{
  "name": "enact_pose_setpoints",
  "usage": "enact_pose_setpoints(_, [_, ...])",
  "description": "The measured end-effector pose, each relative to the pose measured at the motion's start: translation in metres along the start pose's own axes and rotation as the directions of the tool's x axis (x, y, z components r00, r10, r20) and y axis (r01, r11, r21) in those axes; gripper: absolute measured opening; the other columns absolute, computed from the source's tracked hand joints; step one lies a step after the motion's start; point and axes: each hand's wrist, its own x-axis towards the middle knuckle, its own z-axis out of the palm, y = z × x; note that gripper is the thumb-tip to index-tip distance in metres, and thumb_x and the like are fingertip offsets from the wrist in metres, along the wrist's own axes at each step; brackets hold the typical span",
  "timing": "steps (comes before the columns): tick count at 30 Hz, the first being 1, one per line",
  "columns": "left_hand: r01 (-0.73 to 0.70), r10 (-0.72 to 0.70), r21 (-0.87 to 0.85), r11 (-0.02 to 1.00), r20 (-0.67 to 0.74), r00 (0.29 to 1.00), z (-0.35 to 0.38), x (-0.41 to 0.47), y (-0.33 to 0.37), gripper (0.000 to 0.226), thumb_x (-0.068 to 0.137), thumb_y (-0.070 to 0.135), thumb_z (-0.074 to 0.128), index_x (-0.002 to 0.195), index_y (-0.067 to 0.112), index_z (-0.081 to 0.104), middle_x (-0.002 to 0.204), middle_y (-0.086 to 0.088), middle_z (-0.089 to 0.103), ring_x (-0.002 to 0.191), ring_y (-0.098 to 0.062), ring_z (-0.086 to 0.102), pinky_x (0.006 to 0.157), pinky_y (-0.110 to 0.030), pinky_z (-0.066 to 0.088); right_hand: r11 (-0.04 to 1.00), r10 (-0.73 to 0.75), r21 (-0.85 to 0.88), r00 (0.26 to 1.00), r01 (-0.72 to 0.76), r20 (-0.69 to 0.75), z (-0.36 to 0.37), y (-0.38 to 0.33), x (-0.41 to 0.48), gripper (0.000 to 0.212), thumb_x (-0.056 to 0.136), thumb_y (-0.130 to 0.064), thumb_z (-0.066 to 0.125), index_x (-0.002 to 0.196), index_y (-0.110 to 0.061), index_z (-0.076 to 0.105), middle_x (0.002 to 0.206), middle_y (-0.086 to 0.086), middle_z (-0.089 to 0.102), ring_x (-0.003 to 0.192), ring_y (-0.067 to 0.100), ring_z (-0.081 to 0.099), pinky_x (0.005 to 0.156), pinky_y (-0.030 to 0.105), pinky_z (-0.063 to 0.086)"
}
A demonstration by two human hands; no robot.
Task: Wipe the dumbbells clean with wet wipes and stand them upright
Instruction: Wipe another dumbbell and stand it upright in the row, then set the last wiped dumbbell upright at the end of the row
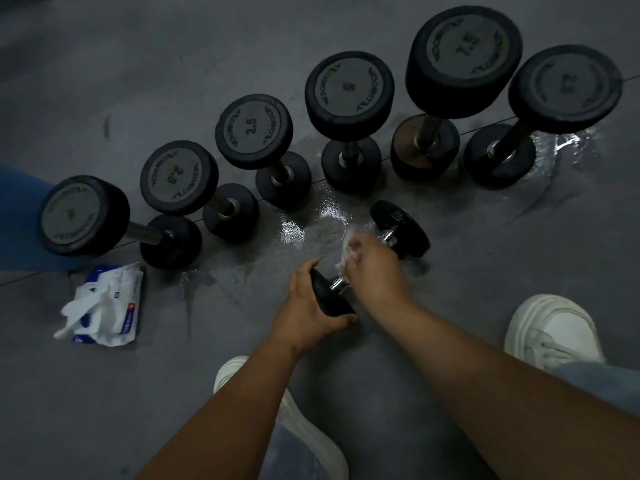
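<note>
Head view: looking down at a grey floor (104,81), both bare forearms reaching forward.
Small dumbbell (401,227): lying on its side near the row of standing ones, chrome bar slanting away to the right, far black head on the floor.
Left hand (308,306): fingers and thumb curled round the near black head, gripping it from the left side.
Right hand (374,258): closed over the bar, with a wipe bunched under the fingers.
Wet wipe (348,245): white, crumpled, wrapped against the bar, poking out past the knuckles.
Upright dumbbells (254,131): six standing on end in a slanting line from lower left to upper right; top faces marked 2.5, 2.5, 5 and 7.5, the two end ones too blurred to read.
Wipe packet (110,306): flat on the floor at left, one white sheet pulled partly out.
Wet patches (294,230): shiny, between the row and the hands, also at far right.
Shoes (554,330): white, one either side of the arms.
</note>
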Motion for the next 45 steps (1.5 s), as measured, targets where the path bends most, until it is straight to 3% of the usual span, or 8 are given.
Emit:
enact_pose_setpoints(6, [0.001,-0.001,-0.014,1.0,-0.006,1.0,0.004,-0.002,0.0,0.118,0.046,0.047,0.089,0.144,0.024,0.028,0.137,0.002,0.036,0.123,-0.009,0.043,0.101,-0.018,0.034,0.717,-0.199,-0.576,0.908,0.392,0.369,-0.014,-0.004,0.0,0.016,0.089,-0.021,0.052,0.099,-0.015,0.063,0.107,0.01,0.052,0.091,0.033,0.062,0.064,0.029,0.038])
enact_pose_setpoints(16, [0.021,-0.021,-0.027,0.999,0.012,1.0,0.0,0.001,-0.001,0.118,0.053,0.036,0.095,0.148,0.025,0.025,0.14,0.004,0.033,0.125,-0.008,0.039,0.103,-0.017,0.031,0.784,-0.247,-0.531,0.947,0.321,0.207,-0.021,0.007,0.007,0.017,0.086,-0.017,0.052,0.1,-0.021,0.062,0.109,0.009,0.05,0.089,0.033,0.06,0.071,0.035,0.048])
enact_pose_setpoints(20, [0.017,-0.017,-0.016,1.0,0.005,1.0,0.003,0.001,-0.003,0.12,0.051,0.038,0.095,0.147,0.026,0.024,0.139,0.003,0.033,0.126,-0.011,0.041,0.103,-0.021,0.034,0.747,-0.259,-0.483,0.869,0.457,0.42,-0.012,0.006,0.0,0.02,0.087,-0.016,0.052,0.103,-0.021,0.064,0.111,0.008,0.052,0.095,0.031,0.061,0.074,0.033,0.047])
enact_pose_setpoints(23, [0.019,-0.018,-0.048,0.999,0.002,1.0,0.004,-0.002,0.001,0.125,0.051,0.04,0.096,0.149,0.029,0.02,0.139,0.009,0.028,0.128,-0.006,0.035,0.105,-0.018,0.029,0.832,-0.265,-0.459,0.95,0.311,0.164,-0.023,0.014,0.013,0.022,0.085,-0.014,0.054,0.103,-0.02,0.065,0.108,0.009,0.053,0.093,0.032,0.06,0.08,0.037,0.05])
enact_pose_setpoints(27, [0.145,-0.196,-0.358,0.923,-0.111,0.974,0.025,-0.006,0.013,0.129,0.047,0.04,0.095,0.149,0.036,0.016,0.146,0.003,0.034,0.128,-0.007,0.043,0.108,-0.024,0.035,0.78,-0.318,-0.388,0.845,0.491,0.43,-0.028,0.011,0.009,0.021,0.084,-0.011,0.056,0.101,-0.017,0.068,0.106,0.009,0.056,0.096,0.028,0.059,0.08,0.031,0.046])
enact_pose_setpoints(31, [0.239,-0.358,-0.568,0.787,-0.105,0.928,0.042,-0.008,0.023,0.113,0.058,0.021,0.083,0.149,0.036,0.018,0.134,0.001,0.048,0.109,-0.011,0.056,0.083,-0.012,0.045,0.908,-0.275,-0.297,0.955,0.296,0.111,-0.037,0.02,0.02,0.022,0.085,-0.007,0.055,0.1,-0.015,0.068,0.101,0.006,0.056,0.087,0.017,0.055,0.076,0.021,0.038])
enact_pose_setpoints(38, [0.255,-0.444,-0.701,0.666,-0.098,0.891,0.023,0.002,0.045,0.095,0.056,0.018,0.062,0.141,0.04,0.024,0.114,-0.004,0.055,0.085,-0.015,0.056,0.07,-0.035,0.052,0.913,-0.259,-0.269,0.945,0.307,0.199,-0.051,-0.004,0.015,0.02,0.084,-0.008,0.057,0.096,-0.015,0.072,0.096,0.003,0.055,0.088,0.014,0.054,0.074,0.015,0.032])
enact_pose_setpoints(45, [0.117,-0.135,-0.102,0.988,-0.195,0.971,-0.051,0.007,0.086,0.095,0.071,0.012,0.071,0.152,0.029,0.025,0.153,-0.005,0.024,0.138,-0.026,0.033,0.114,-0.033,0.031,0.887,-0.311,-0.371,0.95,0.276,-0.036,-0.103,-0.044,0.007,0.011,0.086,-0.021,0.055,0.091,-0.026,0.063,0.097,-0.004,0.047,0.079,0.02,0.056,0.068,0.032,0.047])
